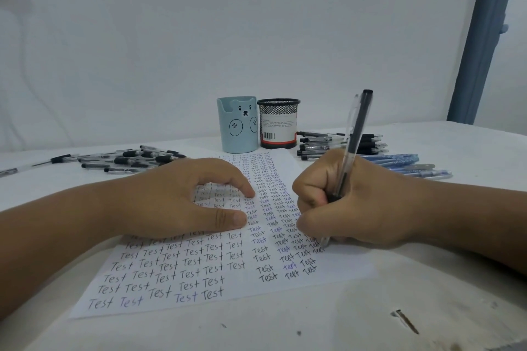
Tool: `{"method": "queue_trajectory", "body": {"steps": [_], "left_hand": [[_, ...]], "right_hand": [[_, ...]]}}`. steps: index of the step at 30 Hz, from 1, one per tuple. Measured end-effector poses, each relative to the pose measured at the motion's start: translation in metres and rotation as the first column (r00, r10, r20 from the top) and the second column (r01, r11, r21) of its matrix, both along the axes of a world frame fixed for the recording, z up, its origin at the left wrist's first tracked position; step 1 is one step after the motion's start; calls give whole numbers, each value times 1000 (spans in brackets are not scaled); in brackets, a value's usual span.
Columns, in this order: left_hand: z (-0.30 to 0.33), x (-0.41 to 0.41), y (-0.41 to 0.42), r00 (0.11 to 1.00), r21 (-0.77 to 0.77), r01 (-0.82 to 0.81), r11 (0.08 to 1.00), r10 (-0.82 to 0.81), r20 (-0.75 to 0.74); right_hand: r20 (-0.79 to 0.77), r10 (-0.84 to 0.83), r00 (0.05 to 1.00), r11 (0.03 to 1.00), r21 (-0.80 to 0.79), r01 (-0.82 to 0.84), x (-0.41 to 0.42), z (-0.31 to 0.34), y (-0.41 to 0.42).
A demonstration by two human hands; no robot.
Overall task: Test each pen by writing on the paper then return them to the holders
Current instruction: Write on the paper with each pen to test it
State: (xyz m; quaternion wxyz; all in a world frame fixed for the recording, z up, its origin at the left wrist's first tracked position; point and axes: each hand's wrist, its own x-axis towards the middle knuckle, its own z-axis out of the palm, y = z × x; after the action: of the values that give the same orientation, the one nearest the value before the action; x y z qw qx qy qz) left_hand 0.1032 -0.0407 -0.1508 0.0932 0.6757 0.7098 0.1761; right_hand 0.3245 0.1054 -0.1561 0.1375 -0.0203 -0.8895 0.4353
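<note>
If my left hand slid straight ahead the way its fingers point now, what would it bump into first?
The left hand lies on the paper with its fingers pointing right, toward the right hand that grips the pen. It would probably meet that hand's curled fingers first; only written paper lies between them.

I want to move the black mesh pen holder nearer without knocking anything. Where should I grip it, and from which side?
Grip the mesh holder around its upper wall from above and the front. It stands upright, the bear cup crowds its left side, and loose pens lie on its right, so side approaches look tight.
</note>
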Motion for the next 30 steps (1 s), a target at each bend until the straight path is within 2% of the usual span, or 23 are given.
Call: {"method": "queue_trajectory", "body": {"steps": [4, 7, 10, 13, 15, 19, 22, 25, 27, 30], "left_hand": [[0, -1, 0, 1000, 3, 6, 1000, -6, -10], [-1, -1, -1, 1000, -7, -9, 1000, 9, -12], [0, -1, 0, 1000, -2, -5, 1000, 5, -12], [2, 1, -1, 999, -3, -13, 1000, 13, 31], [2, 1, -2, 998, 1, -22, 1000, 22, 58], [-3, -3, -1, 990, 44, -92, 995, 86, 112], [-5, -10, 1, 972, 96, -173, 980, 155, 174], [-5, -17, 0, 964, 124, -227, 966, 205, 168], [-6, -20, -1, 973, 137, -216, 967, 201, 115], [-7, -22, 0, 979, 141, -203, 969, 197, 53]], "right_hand": [[-8, 4, 1000, 999, 48, -4, -2, -1, 0], [-10, 1, 1000, 1000, 26, -1, -2, -3, 1], [-86, -44, 995, 989, -147, 31, -2, -3, 1], [-83, -126, 989, 923, -376, 86, -5, 6, 3], [-117, -123, 986, 915, -398, 67, -11, 17, 4], [-233, -248, 941, 945, -271, 182, -30, 34, 8], [-259, -273, 927, 955, -191, 227, -46, 42, 17], [-249, -285, 926, 940, 116, 321, -63, 37, 25], [-258, -307, 916, 848, 363, 386, -70, 25, 29], [-194, -297, 935, 759, 547, 355, -70, 7, 32]]}}
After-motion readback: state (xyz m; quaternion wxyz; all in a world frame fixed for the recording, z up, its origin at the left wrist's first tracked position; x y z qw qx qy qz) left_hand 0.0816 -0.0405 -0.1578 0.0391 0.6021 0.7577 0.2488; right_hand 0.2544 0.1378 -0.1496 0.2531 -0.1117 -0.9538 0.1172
